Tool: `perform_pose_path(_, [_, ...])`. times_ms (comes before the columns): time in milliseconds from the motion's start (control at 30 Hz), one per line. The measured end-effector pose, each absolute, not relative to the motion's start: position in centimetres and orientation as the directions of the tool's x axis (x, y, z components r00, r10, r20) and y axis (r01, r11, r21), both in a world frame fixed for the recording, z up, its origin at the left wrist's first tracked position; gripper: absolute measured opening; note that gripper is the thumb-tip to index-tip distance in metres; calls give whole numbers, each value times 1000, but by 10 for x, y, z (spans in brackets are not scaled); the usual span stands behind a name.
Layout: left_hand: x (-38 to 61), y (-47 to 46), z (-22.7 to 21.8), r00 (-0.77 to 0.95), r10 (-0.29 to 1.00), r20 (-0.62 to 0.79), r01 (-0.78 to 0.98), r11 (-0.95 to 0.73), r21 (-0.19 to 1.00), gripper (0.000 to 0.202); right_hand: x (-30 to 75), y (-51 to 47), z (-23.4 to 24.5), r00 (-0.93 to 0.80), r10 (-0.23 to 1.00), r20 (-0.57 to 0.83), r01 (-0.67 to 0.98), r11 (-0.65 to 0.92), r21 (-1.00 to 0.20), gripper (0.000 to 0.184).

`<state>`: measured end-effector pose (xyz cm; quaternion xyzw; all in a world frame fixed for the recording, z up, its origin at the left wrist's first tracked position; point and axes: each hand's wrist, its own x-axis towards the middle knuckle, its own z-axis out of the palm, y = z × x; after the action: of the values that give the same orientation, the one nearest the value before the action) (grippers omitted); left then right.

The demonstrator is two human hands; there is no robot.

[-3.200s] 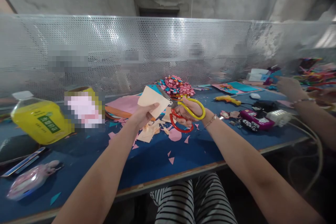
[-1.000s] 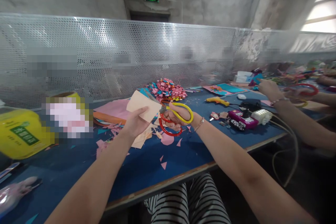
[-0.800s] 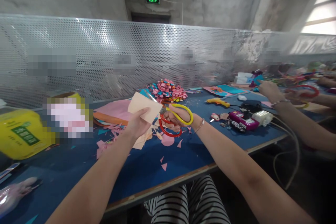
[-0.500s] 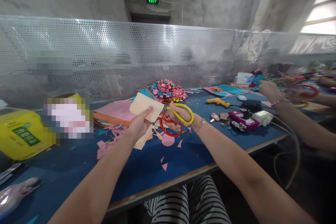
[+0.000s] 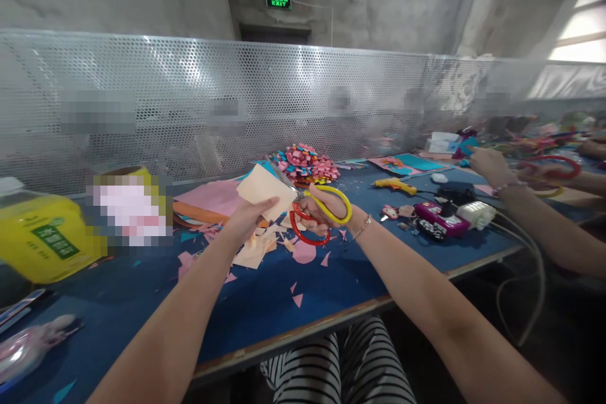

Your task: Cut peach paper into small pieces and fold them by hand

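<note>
A cream sheet of paper or thin foam (image 5: 263, 190) is pinched in my left hand (image 5: 253, 214), thumb on top. My right hand (image 5: 315, 211) is wrapped round the scissors (image 5: 349, 205), which have one yellow and one red handle loop. Their blades sit at the right edge of the cream sheet; the tips are hard to make out. Under my hands lie cream scraps (image 5: 255, 249), a pink round piece (image 5: 303, 251) and small pink triangles (image 5: 297, 300) on the blue table.
A heap of small coloured pieces (image 5: 305, 164) stands behind my hands, with pink sheets (image 5: 208, 196) to its left. A yellow glue gun (image 5: 395, 185) and a purple power strip (image 5: 438, 218) lie right. A yellow-labelled bottle (image 5: 45, 237) stands left. A co-worker's hand (image 5: 490, 167) holds blue material.
The cream sheet has tilted slightly in my left hand, and the hand has shifted a little. My right hand still grips the scissors at the sheet's edge. The whole view has swung slightly.
</note>
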<state>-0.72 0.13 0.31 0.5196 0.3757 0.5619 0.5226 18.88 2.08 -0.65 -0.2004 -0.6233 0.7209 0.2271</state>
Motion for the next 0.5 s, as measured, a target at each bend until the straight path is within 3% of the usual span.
perform_pose_path(267, [-9,10,-3,66,962,265,-136,-254,958,44,188,27,-10,-907,407,103,-163,-114,-980,56])
perform_pose_path(500, [-13,12,-4,154,940,303,-116,-288,951,46,183,26,-11,-899,420,122,-149,-34,-988,57])
